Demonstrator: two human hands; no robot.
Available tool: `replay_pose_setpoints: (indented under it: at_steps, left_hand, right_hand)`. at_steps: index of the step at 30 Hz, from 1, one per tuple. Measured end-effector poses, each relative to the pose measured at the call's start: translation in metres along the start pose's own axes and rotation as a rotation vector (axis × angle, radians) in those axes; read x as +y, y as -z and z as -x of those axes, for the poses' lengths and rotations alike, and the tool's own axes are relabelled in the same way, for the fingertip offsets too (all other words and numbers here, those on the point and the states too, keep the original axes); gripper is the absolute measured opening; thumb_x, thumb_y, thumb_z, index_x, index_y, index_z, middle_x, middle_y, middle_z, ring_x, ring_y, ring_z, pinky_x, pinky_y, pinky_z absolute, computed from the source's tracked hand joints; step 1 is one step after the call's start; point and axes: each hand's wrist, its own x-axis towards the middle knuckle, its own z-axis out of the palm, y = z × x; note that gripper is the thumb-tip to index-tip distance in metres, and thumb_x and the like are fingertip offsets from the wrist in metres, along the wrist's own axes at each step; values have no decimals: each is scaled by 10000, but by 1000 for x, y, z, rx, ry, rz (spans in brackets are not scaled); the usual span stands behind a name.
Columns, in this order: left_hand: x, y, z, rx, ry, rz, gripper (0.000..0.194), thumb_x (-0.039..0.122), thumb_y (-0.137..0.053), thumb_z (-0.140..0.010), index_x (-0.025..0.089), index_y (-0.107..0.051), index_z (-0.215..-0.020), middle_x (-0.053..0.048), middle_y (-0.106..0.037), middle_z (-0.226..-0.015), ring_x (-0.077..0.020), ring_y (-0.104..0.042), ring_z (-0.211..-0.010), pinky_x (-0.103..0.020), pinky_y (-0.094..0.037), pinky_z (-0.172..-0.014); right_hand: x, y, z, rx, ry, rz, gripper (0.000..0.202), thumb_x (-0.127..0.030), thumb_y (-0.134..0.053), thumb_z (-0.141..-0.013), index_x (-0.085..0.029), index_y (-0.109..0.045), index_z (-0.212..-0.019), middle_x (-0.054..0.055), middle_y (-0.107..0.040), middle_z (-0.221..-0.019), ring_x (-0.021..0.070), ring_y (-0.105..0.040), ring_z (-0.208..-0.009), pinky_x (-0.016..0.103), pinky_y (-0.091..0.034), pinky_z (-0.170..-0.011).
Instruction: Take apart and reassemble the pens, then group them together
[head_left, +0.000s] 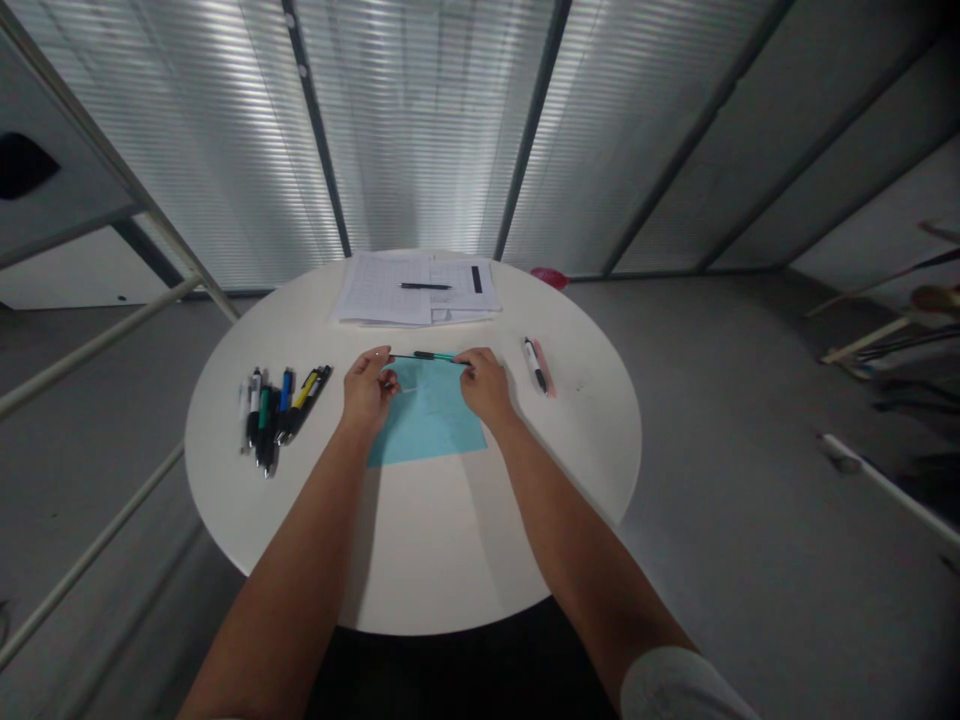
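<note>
Over the upper edge of a light blue sheet of paper, my left hand pinches one end of a thin dark rod. The rod runs toward the black grip of a green pen. I cannot tell whether the rod goes into the pen or only lines up with it. My right hand is closed on the pen's other end, its fingers covering that tip. A small clear strip shows near my left fingers, too faint to name.
Several pens lie bunched on the left of the round white table. Papers with a black pen on top sit at the back. On the right, a white-and-black pen lies beside a pink strip.
</note>
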Motion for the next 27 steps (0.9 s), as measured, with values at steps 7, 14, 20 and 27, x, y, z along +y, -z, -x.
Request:
replay_pose_setpoints:
  at_steps: [7,14,20,27]
  left_hand:
    - [-1,-1,1,-8,-4,-17,271,282,-812,-625,166,-665,-821,-15,-606,-752,-67,-510,-476,-201,-365,-390]
    - [-6,-1,0,-42,-39,-117,256,305,-793,-649,170,-671,-829,-9,-615,-740,-60,-505,-473,-200,-380,-409]
    - [-6,-2,0,-35,-50,-125,249,310,-790,-653,169,-673,-822,-12,-614,-755,-61,-503,-477,-198,-364,-406]
    - [2,0,-1,54,-11,12,259,253,-790,-631,161,-668,-840,-9,-606,-764,-57,-501,-476,-198,-370,-406]
  right_hand:
    - [-6,3,2,-22,-74,78,325,-69,-532,-750,-257,-709,-948,37,-686,-1108,263,-555,-1067,463,-344,-980]
    - [-12,2,2,-62,65,-105,219,-291,-632,-842,-279,-680,-1055,32,-703,-1023,230,-569,-1036,401,-358,-969]
    - [-7,-2,0,-115,96,-164,133,-323,-590,-889,-265,-709,-886,27,-707,-917,199,-590,-939,361,-391,-903]
    - [2,-6,-3,-19,69,-231,150,-306,-557,-885,-243,-691,-861,24,-676,-877,172,-589,-835,321,-441,-824]
